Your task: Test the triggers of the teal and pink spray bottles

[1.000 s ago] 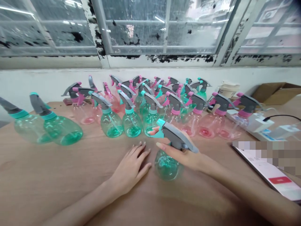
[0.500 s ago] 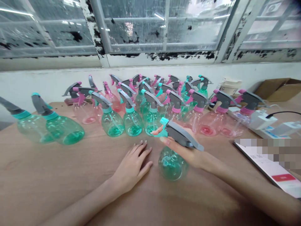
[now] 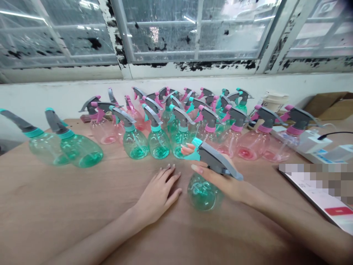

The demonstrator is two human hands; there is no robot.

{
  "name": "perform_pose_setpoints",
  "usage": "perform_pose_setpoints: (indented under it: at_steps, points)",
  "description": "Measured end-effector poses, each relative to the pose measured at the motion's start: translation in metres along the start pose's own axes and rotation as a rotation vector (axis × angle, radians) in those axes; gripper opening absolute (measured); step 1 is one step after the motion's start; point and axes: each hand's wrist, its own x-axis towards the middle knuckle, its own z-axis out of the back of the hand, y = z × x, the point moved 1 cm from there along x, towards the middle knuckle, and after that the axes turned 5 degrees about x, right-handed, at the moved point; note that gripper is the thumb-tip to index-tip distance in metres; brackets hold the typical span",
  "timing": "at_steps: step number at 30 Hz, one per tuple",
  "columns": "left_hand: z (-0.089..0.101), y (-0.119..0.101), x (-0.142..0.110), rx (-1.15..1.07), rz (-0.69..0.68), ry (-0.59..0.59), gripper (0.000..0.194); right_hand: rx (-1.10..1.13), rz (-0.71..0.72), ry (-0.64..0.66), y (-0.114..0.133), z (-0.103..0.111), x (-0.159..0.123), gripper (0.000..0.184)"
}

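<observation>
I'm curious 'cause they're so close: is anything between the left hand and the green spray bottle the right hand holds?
Nothing I can see. Just a narrow strip of table separates the left hand from the green spray bottle; the right hand holds that bottle near its top.

Along the far edge of the wooden desk rose a white wall, and above it a window whose pale frame was blotched with black patches. Toward the far right, near that edge, stood a white cup, with a brown cardboard box to its right. Nearer lay a white power strip, bearing white adapters, a black cable above. A device with a lit screen, partly pixelated, lay toward the desk's right side.
</observation>
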Motion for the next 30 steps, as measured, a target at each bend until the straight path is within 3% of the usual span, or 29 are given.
perform_pose_setpoints:
  at_steps: [6, 10, 16, 21, 30]
  points:
    - [0.0002, -0.001, -0.0009, 0.024, 0.011, 0.001, 0.045, 0.216, -0.084, 0.059, 0.005, 0.0002, 0.0031, 0.025]
    - [0.0009, -0.0012, -0.0002, 0.037, 0.006, 0.008, 0.045, 0.183, -0.044, 0.047, 0.0066, 0.0025, 0.0031, 0.009]
    - [0.0025, -0.0014, 0.0008, 0.049, -0.005, 0.016, 0.045, 0.11, -0.051, 0.031, 0.0049, 0.0032, 0.0009, 0.007]
    - [0.003, -0.002, 0.0012, 0.057, 0.002, 0.032, 0.046, 0.078, -0.064, 0.026, 0.0022, 0.0015, 0.0008, 0.025]
    - [0.0039, -0.0031, 0.0009, 0.053, 0.009, 0.05, 0.047, 0.072, -0.048, 0.025, -0.0006, 0.0002, -0.0001, 0.03]
